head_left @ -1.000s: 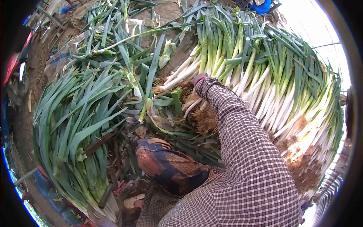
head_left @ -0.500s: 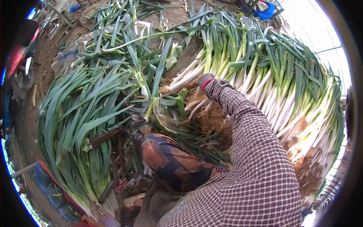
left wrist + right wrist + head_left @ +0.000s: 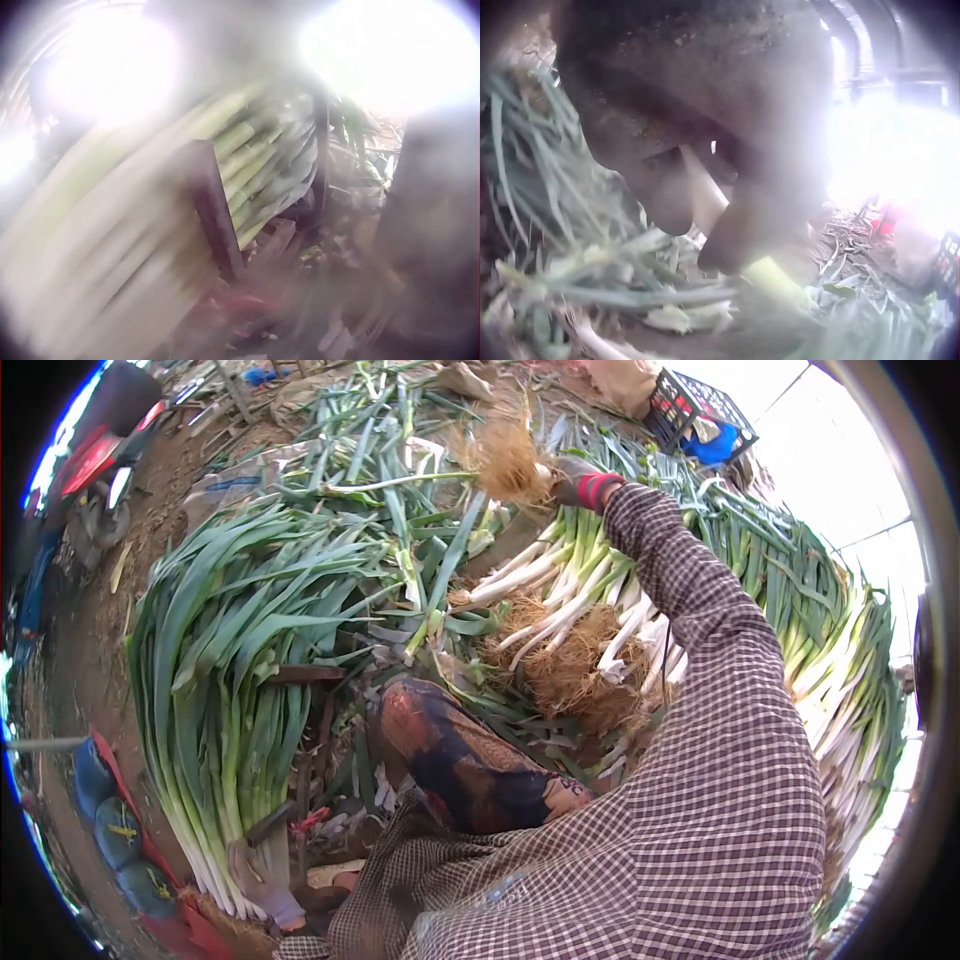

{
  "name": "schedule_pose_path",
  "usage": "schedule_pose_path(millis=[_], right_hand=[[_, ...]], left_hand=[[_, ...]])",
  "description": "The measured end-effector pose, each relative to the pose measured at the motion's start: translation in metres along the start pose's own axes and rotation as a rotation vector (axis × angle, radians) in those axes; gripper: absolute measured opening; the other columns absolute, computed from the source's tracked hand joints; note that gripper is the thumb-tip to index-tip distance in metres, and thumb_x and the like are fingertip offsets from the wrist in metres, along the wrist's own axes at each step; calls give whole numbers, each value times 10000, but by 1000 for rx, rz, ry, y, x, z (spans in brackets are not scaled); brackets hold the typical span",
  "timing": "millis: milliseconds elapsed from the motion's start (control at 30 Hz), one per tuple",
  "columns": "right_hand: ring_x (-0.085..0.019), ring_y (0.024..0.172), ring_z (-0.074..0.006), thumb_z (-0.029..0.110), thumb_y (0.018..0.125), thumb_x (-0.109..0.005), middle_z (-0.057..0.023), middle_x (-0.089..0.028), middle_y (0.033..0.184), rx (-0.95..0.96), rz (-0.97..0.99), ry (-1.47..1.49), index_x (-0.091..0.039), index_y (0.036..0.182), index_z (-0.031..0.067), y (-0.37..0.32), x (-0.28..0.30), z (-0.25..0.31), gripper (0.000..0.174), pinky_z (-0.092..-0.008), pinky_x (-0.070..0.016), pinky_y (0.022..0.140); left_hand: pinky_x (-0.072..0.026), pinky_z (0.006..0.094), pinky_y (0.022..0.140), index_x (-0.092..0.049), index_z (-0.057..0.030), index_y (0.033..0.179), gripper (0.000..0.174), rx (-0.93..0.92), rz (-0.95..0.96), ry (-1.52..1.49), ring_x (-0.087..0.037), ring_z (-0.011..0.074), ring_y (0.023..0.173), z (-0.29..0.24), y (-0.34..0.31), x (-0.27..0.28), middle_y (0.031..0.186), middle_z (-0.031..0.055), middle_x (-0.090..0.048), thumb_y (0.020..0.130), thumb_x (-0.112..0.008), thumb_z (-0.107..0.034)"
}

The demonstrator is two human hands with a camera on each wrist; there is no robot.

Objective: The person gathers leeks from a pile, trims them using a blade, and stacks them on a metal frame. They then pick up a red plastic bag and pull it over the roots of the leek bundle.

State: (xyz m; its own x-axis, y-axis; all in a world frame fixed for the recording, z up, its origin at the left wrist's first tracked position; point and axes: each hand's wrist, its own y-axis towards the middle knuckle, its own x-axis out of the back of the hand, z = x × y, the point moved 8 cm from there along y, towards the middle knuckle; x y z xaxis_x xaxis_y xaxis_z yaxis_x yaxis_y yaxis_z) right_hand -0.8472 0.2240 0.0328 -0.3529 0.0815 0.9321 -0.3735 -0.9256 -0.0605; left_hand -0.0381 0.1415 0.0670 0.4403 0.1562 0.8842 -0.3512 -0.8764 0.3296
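Observation:
My right hand (image 3: 577, 482), in a dark glove with a red cuff, grips a leek by its white stem just above a shaggy clump of brown roots (image 3: 508, 460). In the right wrist view the fingers curl round that pale stem (image 3: 703, 191). Below the hand lie more leeks (image 3: 570, 585) with roots on, pointing toward me. My left hand (image 3: 265, 890), gloved in pale grey, rests on the white ends of a stacked leek bundle (image 3: 225, 760) at the lower left. A dark upright bar (image 3: 214, 206) stands against that bundle in the left wrist view; the left hand is blurred there.
A big row of leeks (image 3: 850, 650) curves along the right. Loose leaves (image 3: 400, 550) litter the ground ahead. A black crate (image 3: 700, 410) stands at the far right back. My bent knee (image 3: 450, 750) is between the piles. Blue bundles (image 3: 115, 830) lie at far left.
My right hand has reached into the leek pile, taken hold of a leek and lifted it up and away, roots toward the left. The left hand has come further into view on the bundle.

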Motion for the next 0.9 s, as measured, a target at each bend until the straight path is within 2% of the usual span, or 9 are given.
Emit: schedule_pose_path(millis=[167, 333, 467, 600, 667, 700, 800, 833, 900], right_hand=[[-534, 617, -47, 337, 893, -714, 41, -629, 783, -59, 34, 430, -662, 1160, 150, -5, 90, 136, 330, -228, -460, 540], [-504, 545, -66, 416, 958, -579, 13, -621, 761, 248, -39, 435, -652, 1179, 166, -32, 168, 256, 341, -229, -388, 464], [-606, 761, -137, 383, 961, -523, -39, -672, 926, 99, 27, 241, -633, 1207, 94, -67, 199, 330, 395, -272, -506, 691], [-590, 719, -133, 328, 971, -507, -26, -663, 857, 346, -54, 269, -643, 1201, 149, -92, 208, 391, 322, -267, -480, 630], [-589, 719, -132, 304, 975, -504, -29, -657, 857, 489, -39, 290, -639, 1205, 162, -116, 214, 425, 302, -266, -479, 629], [-589, 709, -148, 291, 976, -504, -25, -649, 847, 834, -210, 19, -617, 1231, 145, -120, 216, 435, 314, -271, -484, 639], [-605, 746, -175, 260, 980, -508, -54, -649, 895, 382, -43, 582, -587, 1270, 129, -119, 212, 428, 328, -290, -506, 680], [-605, 895, -158, 179, 963, -575, -114, -608, 1081, 1087, -415, -21, -587, 1291, 153, -146, 223, 443, 330, -305, -524, 708], [-624, 957, -158, 325, 966, -545, -133, -632, 1137, 822, -111, 663, -584, 1301, 117, -110, 188, 391, 397, -290, -523, 806]], left_hand=[[-459, 426, 977, -656, 15, 1102, 234, -186, -87, -156, -597, 339, 1121, -75, 47, 16, 1151, 177, -649, 899, -540, 26], [-502, 375, 918, -680, -61, 1113, 247, -339, -52, -622, -635, 289, 1061, -198, 102, 33, 1148, 148, -666, 888, -591, -13], [-463, 317, 985, -613, -50, 1258, 400, -449, 197, -665, -618, 228, 1136, -291, 125, -13, 1232, 122, -652, 882, -678, -173], [-395, 379, 1091, -489, -62, 1390, 616, -387, 340, -781, -499, 265, 1304, -378, 126, -27, 1372, 177, -545, 859, -729, -264], [-436, 370, 1045, -523, -46, 1352, 561, -411, 301, -883, -578, 262, 1201, -401, 143, -55, 1273, 169, -616, 865, -726, -239], [-478, 341, 980, -559, -21, 1298, 465, -333, 411, -932, -634, 228, 1058, -405, 148, -58, 1153, 124, -675, 881, -703, -168], [-502, 309, 917, -585, -1, 1249, 375, -274, 465, -1164, -640, 181, 953, -395, 150, -59, 1062, 88, -698, 897, -669, -98], [-504, 298, 932, -583, 4, 1258, 362, -225, 482, -1245, -636, 174, 986, -391, 146, -48, 1092, 99, -689, 906, -642, -55], [-510, 316, 958, -564, 5, 1291, 379, -153, 460, -1444, -631, 178, 1010, -378, 149, -40, 1134, 105, -672, 923, -628, -60]])
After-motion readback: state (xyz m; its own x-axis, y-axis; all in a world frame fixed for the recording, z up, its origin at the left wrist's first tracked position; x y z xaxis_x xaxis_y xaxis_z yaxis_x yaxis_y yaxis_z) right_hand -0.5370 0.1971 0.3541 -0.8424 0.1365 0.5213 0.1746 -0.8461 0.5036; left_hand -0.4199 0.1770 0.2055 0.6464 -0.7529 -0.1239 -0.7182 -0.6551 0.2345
